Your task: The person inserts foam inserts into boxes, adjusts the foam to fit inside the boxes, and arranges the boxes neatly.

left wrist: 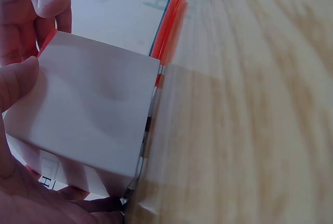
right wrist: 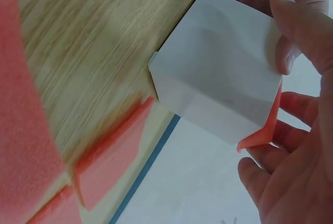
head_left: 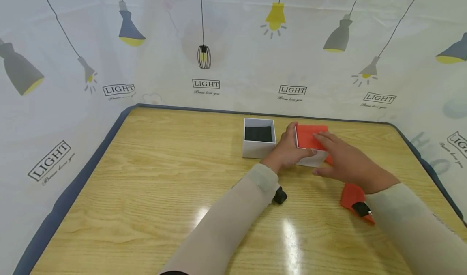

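My left hand (head_left: 288,149) grips a white box (head_left: 310,158) around its side, thumb along the near face in the left wrist view. Red cloth (head_left: 305,135) covers the top of this box, a corner of it hanging over the edge in the right wrist view. On that cloth rest the fingers of my right hand (head_left: 346,161), its thumb apart from the near face. Left of the held box stands a second white box (head_left: 253,149), topless, with black cloth-like material (head_left: 258,134) inside.
A small black object (head_left: 280,196) lies beside the left sleeve. Near the right sleeve, a red cloth piece (head_left: 352,196) lies on the table with a black item (head_left: 361,209) bearing a metal end. More red cloth (right wrist: 112,156) lies by the held box. A printed curtain (head_left: 248,64) surrounds the table.
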`<state>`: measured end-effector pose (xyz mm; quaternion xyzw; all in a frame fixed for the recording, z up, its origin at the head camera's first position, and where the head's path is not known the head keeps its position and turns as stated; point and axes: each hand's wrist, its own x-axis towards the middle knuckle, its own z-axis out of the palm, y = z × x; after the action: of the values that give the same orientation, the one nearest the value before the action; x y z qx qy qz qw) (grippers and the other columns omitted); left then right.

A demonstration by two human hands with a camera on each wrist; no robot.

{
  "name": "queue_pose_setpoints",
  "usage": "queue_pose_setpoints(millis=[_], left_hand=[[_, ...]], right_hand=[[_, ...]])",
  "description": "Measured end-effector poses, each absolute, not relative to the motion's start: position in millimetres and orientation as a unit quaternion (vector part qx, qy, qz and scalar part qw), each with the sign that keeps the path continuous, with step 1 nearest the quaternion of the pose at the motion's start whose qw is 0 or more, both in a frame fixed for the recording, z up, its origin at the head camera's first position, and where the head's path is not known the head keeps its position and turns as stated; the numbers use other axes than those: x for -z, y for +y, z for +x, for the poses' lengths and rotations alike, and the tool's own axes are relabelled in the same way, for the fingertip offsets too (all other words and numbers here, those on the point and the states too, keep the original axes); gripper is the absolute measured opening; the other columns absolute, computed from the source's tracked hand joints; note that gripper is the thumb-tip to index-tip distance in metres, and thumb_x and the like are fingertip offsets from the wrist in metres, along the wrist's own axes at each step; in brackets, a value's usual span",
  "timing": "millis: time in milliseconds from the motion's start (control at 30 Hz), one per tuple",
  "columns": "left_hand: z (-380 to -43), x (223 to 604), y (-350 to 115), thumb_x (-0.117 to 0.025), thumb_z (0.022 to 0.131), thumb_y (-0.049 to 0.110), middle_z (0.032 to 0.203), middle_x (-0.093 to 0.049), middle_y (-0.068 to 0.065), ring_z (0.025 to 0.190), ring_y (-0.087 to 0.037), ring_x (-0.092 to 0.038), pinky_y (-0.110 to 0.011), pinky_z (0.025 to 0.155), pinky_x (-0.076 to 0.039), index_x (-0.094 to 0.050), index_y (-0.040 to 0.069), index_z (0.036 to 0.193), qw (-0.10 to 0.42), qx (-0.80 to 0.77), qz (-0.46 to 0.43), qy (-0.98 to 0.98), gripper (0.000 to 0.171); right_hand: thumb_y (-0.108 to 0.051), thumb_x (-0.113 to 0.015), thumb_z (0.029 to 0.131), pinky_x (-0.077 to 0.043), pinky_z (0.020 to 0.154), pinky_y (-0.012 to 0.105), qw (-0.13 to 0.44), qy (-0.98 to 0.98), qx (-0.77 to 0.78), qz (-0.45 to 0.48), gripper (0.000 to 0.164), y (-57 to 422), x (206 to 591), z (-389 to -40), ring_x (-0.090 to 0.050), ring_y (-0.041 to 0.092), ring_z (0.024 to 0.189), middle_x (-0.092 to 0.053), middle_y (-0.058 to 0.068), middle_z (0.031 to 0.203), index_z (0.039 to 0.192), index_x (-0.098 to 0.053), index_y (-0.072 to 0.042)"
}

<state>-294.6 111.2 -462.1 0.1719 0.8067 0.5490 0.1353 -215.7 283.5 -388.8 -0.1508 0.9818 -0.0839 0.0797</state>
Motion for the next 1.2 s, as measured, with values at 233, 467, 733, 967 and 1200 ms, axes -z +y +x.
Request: queue_pose_setpoints(millis=[233,467,733,967,1200], left_hand=[[-293.4,460.2,109.7,-0.087,0.088,0.032,0.150,-0.048,0.001,0.130,-0.015,-0.048,-0.036,0.113,-0.045,-0.016,0.027,0.167,0.139,-0.552,0.171,0.804,0.105],[-289.9,456.9,109.4,-0.086,0.089,0.031,0.150,-0.048,0.001,0.132,-0.015,-0.047,-0.037,0.114,-0.045,-0.017,0.027,0.167,0.143,-0.550,0.176,0.804,0.105],[-289.7,457.0,111.6,-0.087,0.088,0.032,0.152,-0.046,0.001,0.133,-0.015,-0.047,-0.038,0.114,-0.045,-0.016,0.029,0.166,0.142,-0.549,0.169,0.806,0.105],[-291.7,456.0,109.9,-0.086,0.088,0.033,0.152,-0.045,-0.001,0.131,-0.016,-0.049,-0.037,0.113,-0.045,-0.015,0.029,0.167,0.150,-0.549,0.165,0.806,0.106],[-289.6,455.7,107.1,-0.087,0.088,0.033,0.149,-0.048,-0.002,0.128,-0.017,-0.050,-0.038,0.113,-0.045,-0.017,0.026,0.167,0.142,-0.557,0.167,0.801,0.106]], right_hand=[[-0.032,-0.090,0.086,-0.040,0.114,0.066,0.066,0.976,0.115,-0.172,0.102,280.2,390.4,-215.7,-0.039,0.049,0.147,-0.037,0.027,0.162,0.163,-0.031,0.000],[-0.031,-0.088,0.088,-0.041,0.113,0.066,0.062,0.975,0.105,-0.187,0.097,276.3,389.9,-214.4,-0.042,0.049,0.144,-0.042,0.028,0.159,0.160,-0.035,0.003],[-0.037,-0.089,0.085,-0.022,0.122,0.068,0.069,0.983,0.041,-0.166,0.096,280.2,385.6,-215.0,-0.036,0.052,0.149,-0.040,0.025,0.163,0.160,-0.040,-0.001],[-0.036,-0.089,0.085,-0.019,0.123,0.070,0.059,0.979,0.021,-0.193,0.087,283.0,389.4,-218.1,-0.045,0.045,0.147,-0.049,0.023,0.158,0.153,-0.051,0.000],[-0.035,-0.088,0.086,-0.019,0.122,0.072,0.064,0.977,0.011,-0.202,0.078,274.9,387.5,-223.4,-0.050,0.044,0.144,-0.056,0.022,0.152,0.148,-0.057,0.000]])
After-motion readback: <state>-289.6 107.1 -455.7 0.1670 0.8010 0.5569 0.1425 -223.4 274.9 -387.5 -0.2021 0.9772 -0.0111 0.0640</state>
